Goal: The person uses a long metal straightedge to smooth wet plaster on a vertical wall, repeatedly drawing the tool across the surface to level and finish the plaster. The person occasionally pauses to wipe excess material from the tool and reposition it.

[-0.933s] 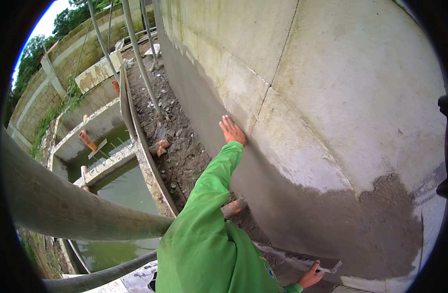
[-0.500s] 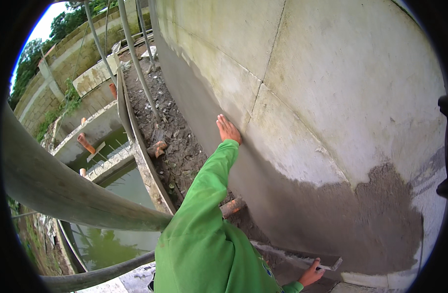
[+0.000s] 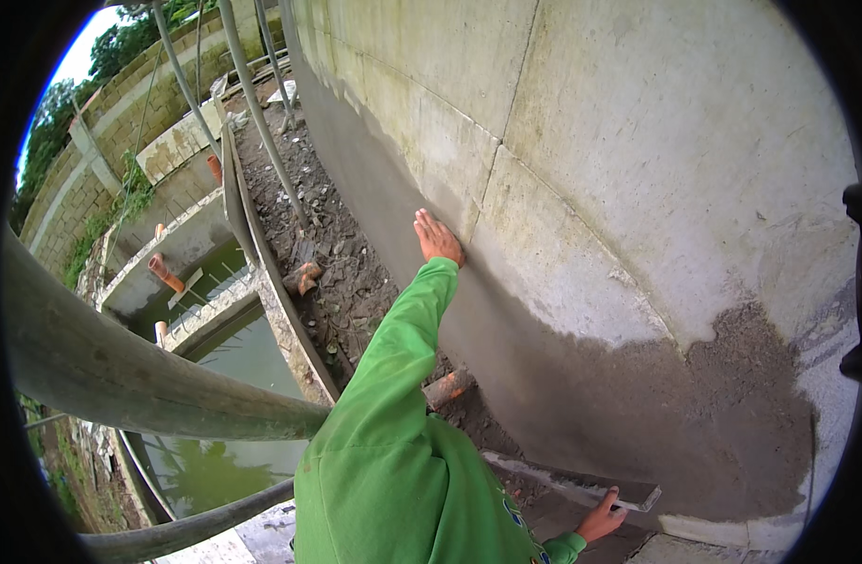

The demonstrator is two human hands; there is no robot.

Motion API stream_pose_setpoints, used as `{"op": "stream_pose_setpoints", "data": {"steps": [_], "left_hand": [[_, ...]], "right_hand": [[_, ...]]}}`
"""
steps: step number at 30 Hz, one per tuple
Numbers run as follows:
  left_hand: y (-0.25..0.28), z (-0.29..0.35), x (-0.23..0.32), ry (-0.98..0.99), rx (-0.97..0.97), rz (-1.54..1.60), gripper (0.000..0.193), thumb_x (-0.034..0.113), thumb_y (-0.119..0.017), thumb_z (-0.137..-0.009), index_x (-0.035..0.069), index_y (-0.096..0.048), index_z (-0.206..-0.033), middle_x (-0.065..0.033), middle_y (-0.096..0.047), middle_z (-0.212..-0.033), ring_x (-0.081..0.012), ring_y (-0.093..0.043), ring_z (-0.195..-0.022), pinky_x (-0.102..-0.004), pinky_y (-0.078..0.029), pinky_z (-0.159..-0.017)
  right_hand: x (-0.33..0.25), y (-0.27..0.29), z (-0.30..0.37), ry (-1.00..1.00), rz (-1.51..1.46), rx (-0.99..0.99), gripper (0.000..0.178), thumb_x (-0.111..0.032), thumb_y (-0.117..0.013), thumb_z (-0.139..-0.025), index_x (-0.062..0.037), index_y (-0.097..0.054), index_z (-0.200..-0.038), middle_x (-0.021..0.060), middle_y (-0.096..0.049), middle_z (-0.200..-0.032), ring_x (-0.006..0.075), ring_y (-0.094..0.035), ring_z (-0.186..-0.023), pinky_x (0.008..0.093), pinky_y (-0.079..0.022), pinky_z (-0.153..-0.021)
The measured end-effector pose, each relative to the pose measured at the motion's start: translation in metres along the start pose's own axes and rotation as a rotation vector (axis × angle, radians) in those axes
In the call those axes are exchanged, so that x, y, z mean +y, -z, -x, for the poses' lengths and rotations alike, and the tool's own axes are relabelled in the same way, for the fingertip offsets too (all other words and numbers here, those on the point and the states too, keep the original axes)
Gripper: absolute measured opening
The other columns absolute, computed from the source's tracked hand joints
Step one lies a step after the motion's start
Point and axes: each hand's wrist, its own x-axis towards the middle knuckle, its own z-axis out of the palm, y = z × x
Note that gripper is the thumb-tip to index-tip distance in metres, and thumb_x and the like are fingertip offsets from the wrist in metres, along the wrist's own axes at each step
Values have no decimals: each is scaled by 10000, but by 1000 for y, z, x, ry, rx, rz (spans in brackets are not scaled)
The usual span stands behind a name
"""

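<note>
My left arm, in a green sleeve, reaches forward along the wall. My left hand lies flat against it with the fingers stretched out, at the upper edge of a band of wet grey mortar. Low on the right, my right hand grips a long, mortar-smeared straightedge close to its near end. The bar lies along the foot of the mortared band, its far part running behind my green-clad body. Above the mortar the wall is pale, stained and crossed by joint lines.
A thick pole crosses at left, with a thinner pole below. Further off stand upright poles, rubble ground, an orange pipe by the wall, and concrete basins with green water.
My right hand and the straightedge have shifted slightly upward along the wall. My left hand stays flat at nearly the same spot. The view has moved a little.
</note>
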Motion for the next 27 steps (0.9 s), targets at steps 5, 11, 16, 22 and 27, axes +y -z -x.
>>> {"op": "stream_pose_setpoints", "data": {"steps": [5,11,16,22,27], "left_hand": [[-12,-2,-2,12,97,-21,527,228,-370,-916,-85,-447,-1333,-293,-210,-1526,-436,-120,-1443,-515,-73,-1162],[-15,-3,-2,11,133,-9,504,227,-363,-924,-80,-481,-1306,-293,-242,-1515,-438,-148,-1436,-520,-93,-1159],[-12,-2,-1,6,119,-1,509,228,-360,-926,-81,-474,-1315,-295,-248,-1511,-440,-150,-1435,-524,-94,-1158],[-6,0,-1,-2,74,-20,539,243,-363,-921,-84,-442,-1342,-296,-235,-1515,-443,-133,-1437,-523,-93,-1157],[-1,0,-7,-5,4,4,612,298,-423,-903,-83,-387,-1381,-288,-200,-1529,-441,-106,-1442,-512,-90,-1160]], "right_hand": [[7,-1,-3,26,56,5,556,-393,-675,-845,131,-594,-1013,265,-624,-966,366,-568,-848,446,-440,-802],[9,-1,-4,15,17,-3,558,-395,-673,-848,133,-591,-1008,266,-619,-972,369,-567,-838,451,-441,-792],[11,-1,-6,-3,83,-20,573,-410,-655,-857,138,-589,-1010,273,-617,-981,383,-570,-852,459,-438,-795],[7,-4,-2,40,85,40,605,-425,-652,-855,144,-582,-1049,287,-616,-987,400,-568,-865,461,-437,-803],[-2,-4,0,39,17,46,575,-402,-658,-858,144,-587,-1027,278,-625,-956,376,-575,-832,449,-443,-789]]}}
